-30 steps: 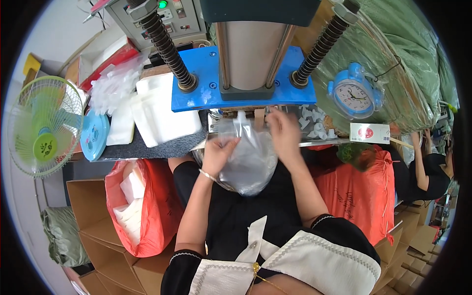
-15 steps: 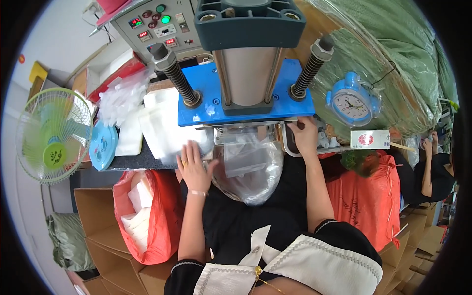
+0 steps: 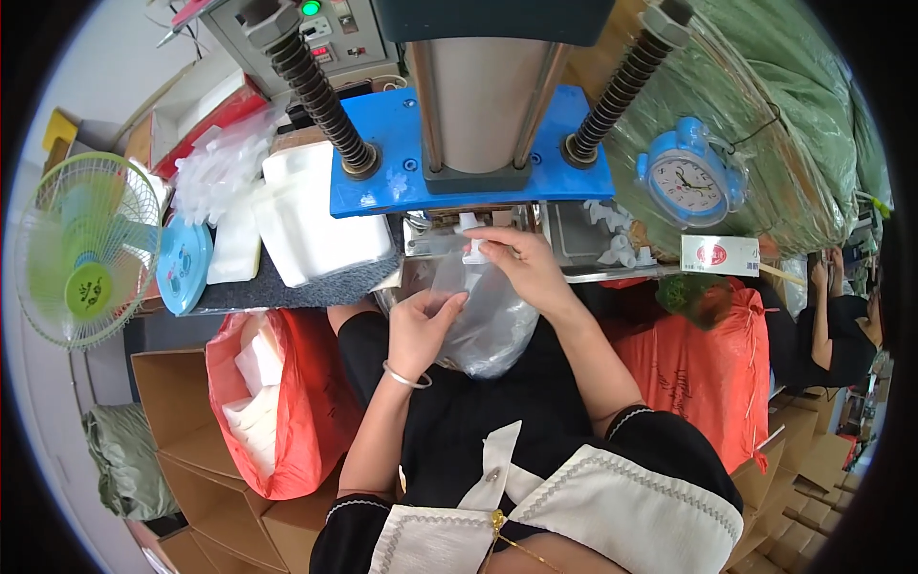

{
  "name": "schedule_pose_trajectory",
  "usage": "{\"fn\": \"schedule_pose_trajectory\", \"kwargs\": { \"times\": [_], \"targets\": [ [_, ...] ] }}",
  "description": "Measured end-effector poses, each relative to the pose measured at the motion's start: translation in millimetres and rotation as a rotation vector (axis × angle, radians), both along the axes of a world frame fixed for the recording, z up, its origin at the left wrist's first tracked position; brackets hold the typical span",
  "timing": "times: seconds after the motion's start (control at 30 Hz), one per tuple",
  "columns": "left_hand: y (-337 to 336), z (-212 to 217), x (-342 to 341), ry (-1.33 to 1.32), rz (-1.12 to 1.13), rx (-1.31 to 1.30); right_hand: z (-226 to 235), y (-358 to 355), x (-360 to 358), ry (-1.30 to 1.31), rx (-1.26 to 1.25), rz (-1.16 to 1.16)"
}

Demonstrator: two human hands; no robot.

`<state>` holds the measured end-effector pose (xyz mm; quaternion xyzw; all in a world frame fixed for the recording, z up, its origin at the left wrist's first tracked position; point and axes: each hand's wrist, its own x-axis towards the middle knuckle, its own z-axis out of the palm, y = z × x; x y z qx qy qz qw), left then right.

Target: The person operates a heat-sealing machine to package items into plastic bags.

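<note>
Clear plastic bag (image 3: 483,311) pinched shut in left hand (image 3: 421,330); right hand (image 3: 521,268) fingers, closed on white spout (image 3: 471,251), risk crushing under blue press plate (image 3: 382,158).

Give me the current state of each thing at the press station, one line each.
Clear plastic bag: held by both hands under the press.
Left hand: gripping the bag's lower edge.
Right hand: pinching a small white fitting at the bag's top.
Green lamp: lit.
Red sack: open, holding white pieces.
Fan: blade motion unclear.

black short-sleeved top | white collar panels, dotted trim | silver bangle (image 3: 406,377) on left wrist
</note>
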<state>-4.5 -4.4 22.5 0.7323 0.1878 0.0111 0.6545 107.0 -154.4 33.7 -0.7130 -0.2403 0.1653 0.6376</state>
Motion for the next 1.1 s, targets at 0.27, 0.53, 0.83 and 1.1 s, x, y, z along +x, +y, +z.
{"fn": "schedule_pose_trajectory", "kwargs": {
  "times": [0.27, 0.53, 0.83, 1.1],
  "targets": [
    [17, -38, 40, 0.015, 0.038, -0.097, -12, -34, 14, -0.641, -0.707, -0.606],
    [31, -4, 48, -0.024, 0.120, 0.951, -54, -65, 45, -0.685, -0.966, -0.529],
    [59, -48, -17, -0.237, 0.130, 1.244, -39, -63, 44, -0.755, -0.896, -0.426],
    [35, 41, -21, -0.213, 0.097, 0.639, -28, -68, 14, -0.089, -0.028, -0.592]
  ]
}}
